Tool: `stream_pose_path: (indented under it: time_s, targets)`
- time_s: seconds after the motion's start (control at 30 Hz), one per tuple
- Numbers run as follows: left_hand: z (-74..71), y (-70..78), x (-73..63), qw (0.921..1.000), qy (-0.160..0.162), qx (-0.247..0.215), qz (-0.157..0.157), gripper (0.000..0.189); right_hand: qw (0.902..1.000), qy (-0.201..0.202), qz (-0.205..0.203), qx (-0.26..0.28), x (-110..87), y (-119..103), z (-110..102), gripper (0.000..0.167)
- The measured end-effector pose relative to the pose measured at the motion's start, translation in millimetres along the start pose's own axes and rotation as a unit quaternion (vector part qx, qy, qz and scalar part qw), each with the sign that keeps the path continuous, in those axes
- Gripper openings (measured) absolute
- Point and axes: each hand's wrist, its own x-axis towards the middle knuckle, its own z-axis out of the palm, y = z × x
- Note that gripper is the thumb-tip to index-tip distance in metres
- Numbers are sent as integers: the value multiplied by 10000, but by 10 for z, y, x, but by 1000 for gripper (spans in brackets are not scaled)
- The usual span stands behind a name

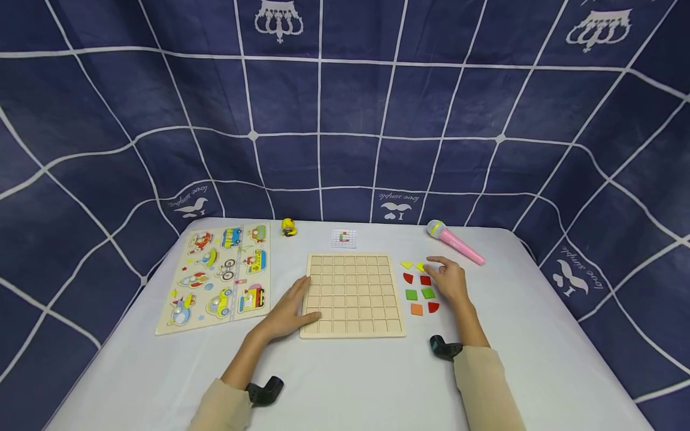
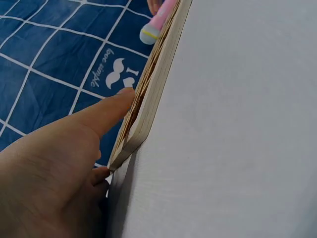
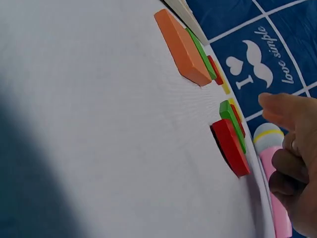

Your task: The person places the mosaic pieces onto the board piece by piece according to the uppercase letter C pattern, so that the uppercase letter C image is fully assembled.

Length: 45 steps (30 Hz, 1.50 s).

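A wooden grid board [image 1: 353, 295] with square cells lies flat mid-table. My left hand [image 1: 288, 311] rests against its left side, fingers straight along the edge and thumb on the lower left corner; the left wrist view has the thumb [image 2: 111, 109] against the board's edge. To the right of the board my right hand [image 1: 449, 281] hovers at the coloured pieces, thumb and index finger apart beside a yellow piece [image 1: 420, 267]. Below lie a red square [image 1: 425, 280], green squares [image 1: 411, 294], an orange square [image 1: 417, 309] and a red rounded piece [image 1: 433, 307]. Nothing shows in its fingers.
A pink toy microphone [image 1: 458, 244] lies behind the right hand. Behind the board are a small pattern card [image 1: 344, 238] and a yellow figurine [image 1: 288, 227]. A vehicle puzzle board [image 1: 215, 275] takes up the left. A blue checked cloth [image 1: 350, 161] hangs behind the table.
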Motion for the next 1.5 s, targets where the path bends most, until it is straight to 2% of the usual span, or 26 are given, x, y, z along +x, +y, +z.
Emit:
stream_pose_path:
  time_s: [0.23,0.63,1.0,1.1,1.27,1.5]
  targets:
    - [-25,-2,7,9993,-93,351,40,92,9995,-122,196,-224,90,80,91,32]
    - [-11,-14,-13,9990,-149,398,-113,87,9958,-145,358,-827,128,44,151,36]
    - [3,-29,-20,9991,-68,416,-108,87,9960,-90,362,-816,84,33,159,36]
    - [6,-31,-12,9990,-57,433,-101,88,9972,-28,74,-739,84,-29,150,36]
    - [7,-25,-16,9987,-33,488,-109,87,9956,103,-739,-568,81,-262,145,33]
    - [2,-9,-30,9989,-14,471,-78,88,9821,137,-1791,-577,87,-678,261,29]
